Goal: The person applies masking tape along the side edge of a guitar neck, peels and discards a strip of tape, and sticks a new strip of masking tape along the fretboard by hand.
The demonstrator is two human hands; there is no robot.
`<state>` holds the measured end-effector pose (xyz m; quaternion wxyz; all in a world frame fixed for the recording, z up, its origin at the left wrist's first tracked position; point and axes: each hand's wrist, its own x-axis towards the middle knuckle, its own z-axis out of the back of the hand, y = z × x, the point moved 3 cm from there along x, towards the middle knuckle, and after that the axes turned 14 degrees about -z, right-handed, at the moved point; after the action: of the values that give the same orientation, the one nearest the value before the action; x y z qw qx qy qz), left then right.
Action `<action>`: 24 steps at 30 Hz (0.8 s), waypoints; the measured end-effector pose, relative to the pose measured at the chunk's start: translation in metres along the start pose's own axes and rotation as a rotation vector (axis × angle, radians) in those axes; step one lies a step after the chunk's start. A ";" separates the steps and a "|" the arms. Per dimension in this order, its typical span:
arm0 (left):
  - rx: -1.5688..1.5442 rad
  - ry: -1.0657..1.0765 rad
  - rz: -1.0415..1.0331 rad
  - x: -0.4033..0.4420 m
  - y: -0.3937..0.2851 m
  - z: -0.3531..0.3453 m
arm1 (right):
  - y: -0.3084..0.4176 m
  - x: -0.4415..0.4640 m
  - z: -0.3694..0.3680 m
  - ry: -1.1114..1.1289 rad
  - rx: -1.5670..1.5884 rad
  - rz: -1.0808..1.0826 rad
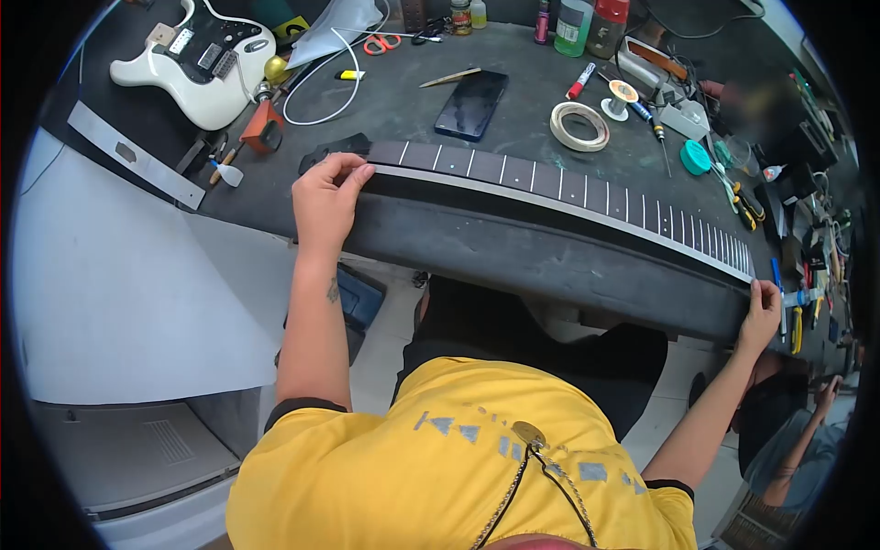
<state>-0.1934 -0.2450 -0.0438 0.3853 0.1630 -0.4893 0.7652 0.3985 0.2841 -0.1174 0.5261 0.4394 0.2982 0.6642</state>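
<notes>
A guitar neck [547, 181] with a dark fretboard, pale fret lines and dot markers lies across the bench near its front edge. Along its near side runs a long, thin pale strip [605, 219]; whether it is tape or something stiffer I cannot tell. At the left end, by the dark headstock [341, 148], my left hand [323, 203] pinches the strip between thumb and fingers. My right hand [759, 316] has its fingers closed on the strip's far right end, past the closely spaced frets.
Behind the neck are a phone [472, 105], a tape roll [579, 126], a solder spool [621, 99] and a screwdriver [660, 133]. A white guitar body [206, 96] lies at the back left. Another person's arm [797, 449] shows at the lower right.
</notes>
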 end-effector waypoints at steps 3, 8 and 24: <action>0.084 -0.023 -0.141 0.002 -0.002 -0.002 | 0.001 -0.001 0.001 -0.017 -0.013 -0.017; 0.153 -0.012 -0.196 0.002 -0.008 -0.002 | 0.012 -0.011 0.003 -0.064 -0.114 -0.044; 0.040 -0.056 -0.199 0.001 0.007 -0.004 | 0.004 -0.006 0.009 -0.094 -0.184 -0.058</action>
<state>-0.1993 -0.2426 -0.0494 0.4421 0.2396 -0.4658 0.7281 0.4053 0.2772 -0.1120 0.5965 0.4114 0.2234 0.6520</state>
